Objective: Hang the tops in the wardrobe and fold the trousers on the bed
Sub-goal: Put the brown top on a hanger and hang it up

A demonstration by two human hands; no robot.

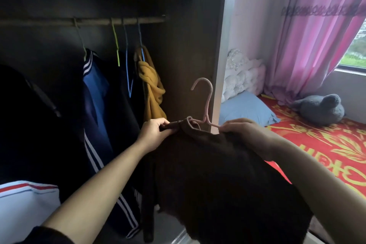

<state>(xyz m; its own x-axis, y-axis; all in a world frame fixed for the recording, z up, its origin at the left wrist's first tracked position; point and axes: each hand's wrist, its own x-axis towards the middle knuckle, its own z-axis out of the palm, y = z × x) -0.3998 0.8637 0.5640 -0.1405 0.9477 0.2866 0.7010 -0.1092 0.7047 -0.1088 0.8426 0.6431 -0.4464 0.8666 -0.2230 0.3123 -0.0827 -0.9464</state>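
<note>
Centrally, brown top (217, 174), collar (186, 125) within left hand's (153, 132) pinch, hanger (206, 101) within right hand's (243, 128) grip

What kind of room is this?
Most likely a home bedroom: an open wardrobe with clothes hanging from its rail, a bed with a red patterned cover and a blue pillow, and a pink curtain at the window.

Both hands gripping brown top (208, 164), pink hanger (206, 103)
</note>
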